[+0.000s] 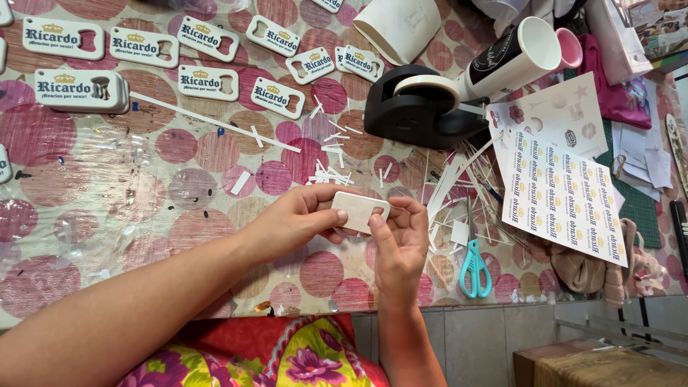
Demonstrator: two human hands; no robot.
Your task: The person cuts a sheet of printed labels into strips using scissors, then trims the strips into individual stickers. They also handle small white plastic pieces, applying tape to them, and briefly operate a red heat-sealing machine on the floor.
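Head view: the left hand (297, 218) and right hand (398, 240) both pinch 1 small blank white rectangular plastic tag (360, 211), held above the pink-dotted plastic tablecloth (143, 186). Teal-handled scissors (474, 266) lie just right of the right hand, a black tape dispenser (412, 107) farther up.

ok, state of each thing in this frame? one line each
left hand: gripping the white tag's left end
right hand: pinching the tag's right end
white tag: held above the table, plain side up
labelled tags: lying flat, stickers on
tape dispenser: upright, roll loaded
scissors: lying flat, shut
sticker sheet: flat, partly used
paper trimmings: scattered loose
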